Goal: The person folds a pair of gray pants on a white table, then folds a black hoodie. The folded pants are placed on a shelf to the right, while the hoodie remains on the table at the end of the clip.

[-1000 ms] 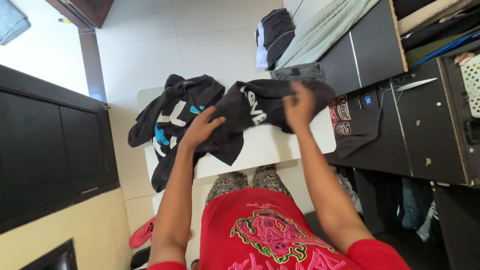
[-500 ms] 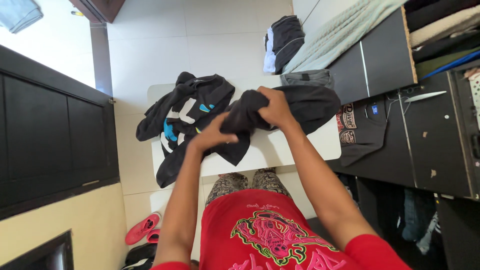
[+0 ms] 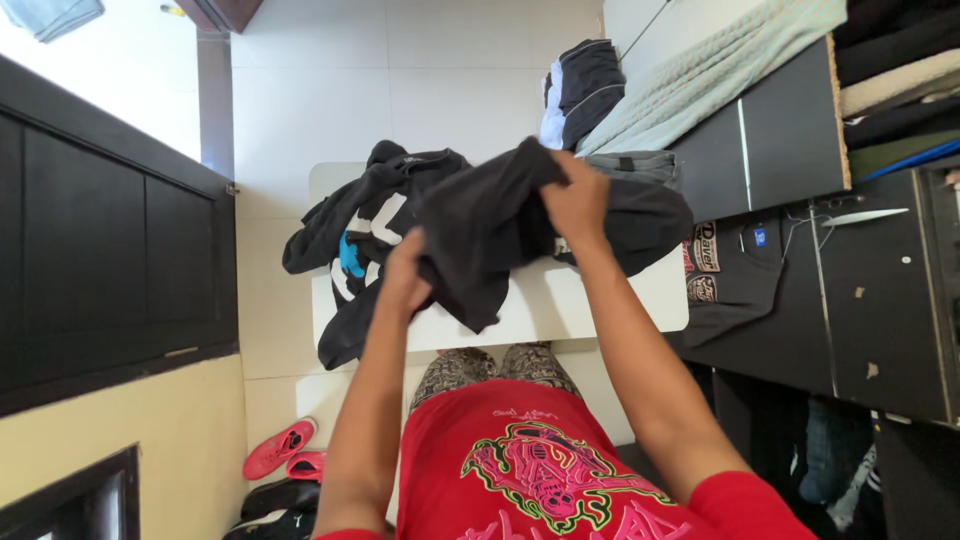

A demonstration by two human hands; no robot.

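Both my hands hold a black garment (image 3: 490, 225) lifted above a white table (image 3: 570, 300). My left hand (image 3: 405, 275) grips its lower left edge. My right hand (image 3: 575, 200) pinches the cloth near the top, and the fabric bunches between the two hands. Part of the garment trails to the right over the table's far end. A second black garment with white and blue print (image 3: 355, 240) lies heaped on the table's left side, hanging over the edge.
A dark cabinet (image 3: 800, 250) with a printed dark shirt (image 3: 725, 270) draped on it stands right of the table. Folded clothes (image 3: 580, 85) and a pale green blanket (image 3: 690, 70) lie beyond. Red shoes (image 3: 285, 450) sit on the floor at the lower left.
My hands lifted the black garment higher off the table. The right hand moved up and right, the left hand dropped lower, and the cloth opened out between them.
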